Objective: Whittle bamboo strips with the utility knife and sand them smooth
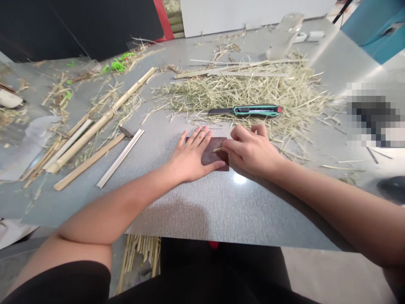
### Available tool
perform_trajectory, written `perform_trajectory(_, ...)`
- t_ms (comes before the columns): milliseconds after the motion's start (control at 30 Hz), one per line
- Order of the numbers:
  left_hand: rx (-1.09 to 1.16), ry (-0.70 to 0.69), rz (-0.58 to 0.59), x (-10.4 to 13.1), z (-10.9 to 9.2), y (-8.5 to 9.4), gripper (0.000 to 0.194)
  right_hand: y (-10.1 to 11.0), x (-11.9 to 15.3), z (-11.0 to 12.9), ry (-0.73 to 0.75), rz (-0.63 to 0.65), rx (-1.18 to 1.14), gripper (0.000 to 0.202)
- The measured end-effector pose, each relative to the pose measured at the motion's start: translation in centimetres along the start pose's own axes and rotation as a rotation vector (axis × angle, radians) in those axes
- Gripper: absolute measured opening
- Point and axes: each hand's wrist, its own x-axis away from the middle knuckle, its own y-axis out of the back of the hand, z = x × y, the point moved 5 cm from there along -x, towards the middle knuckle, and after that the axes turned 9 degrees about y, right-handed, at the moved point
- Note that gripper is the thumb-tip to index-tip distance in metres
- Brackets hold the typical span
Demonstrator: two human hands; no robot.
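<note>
My left hand (190, 158) lies flat with its fingers spread, pressing on a small dark reddish-brown sheet (210, 157) that looks like sandpaper. In a pinch, my right hand (249, 150) grips a short thin bamboo stick (217, 150), whose tip reaches over the right part of the sheet. The rest of the stick is hidden by my fingers. Beyond both hands, a green and black utility knife (257, 111) rests with its dark blade out, pointing left.
Pale shavings (253, 90) are heaped behind the knife. A small hammer (95, 158), a white strip (120, 158) and a long bamboo pole (104, 120) lie to the left. Toward the back right stands a clear plastic bottle (284, 36). Bamboo sticks (141, 253) show below the grey table's (177, 215) front edge.
</note>
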Motion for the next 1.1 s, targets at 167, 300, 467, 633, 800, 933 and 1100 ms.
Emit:
perform_trajectory(167,-0.014,0.007,0.005,0.0,-0.1,0.1,0.122,0.6,-0.1,-1.3,-0.087,-0.023,0.066,0.045)
perform_trajectory(300,-0.001,0.003,0.003,0.0,-0.1,0.1,0.12,0.9,-0.1,-0.4,-0.033,0.083,0.11,0.04)
perform_trajectory(467,-0.001,0.009,0.006,-0.1,-0.1,0.1,0.12,0.9,0.1,-0.1,-0.102,0.14,0.13,0.047)
perform_trajectory(633,-0.01,0.018,0.009,-0.2,-0.1,0.0,0.12,1.0,-0.2,-0.1,-0.155,0.196,0.164,0.052)
perform_trajectory(800,-0.019,0.014,0.009,-0.1,-0.1,-0.2,0.122,1.3,-0.2,1.1,-0.109,0.249,0.161,0.045)
perform_trajectory(933,0.005,0.008,-0.016,-0.1,0.0,-0.2,0.119,1.2,-0.2,0.6,-0.065,0.254,0.157,0.043)
perform_trajectory(1100,0.013,0.001,-0.015,-0.2,0.1,-0.4,0.121,0.7,-0.3,-0.7,-0.104,0.233,0.156,0.036)
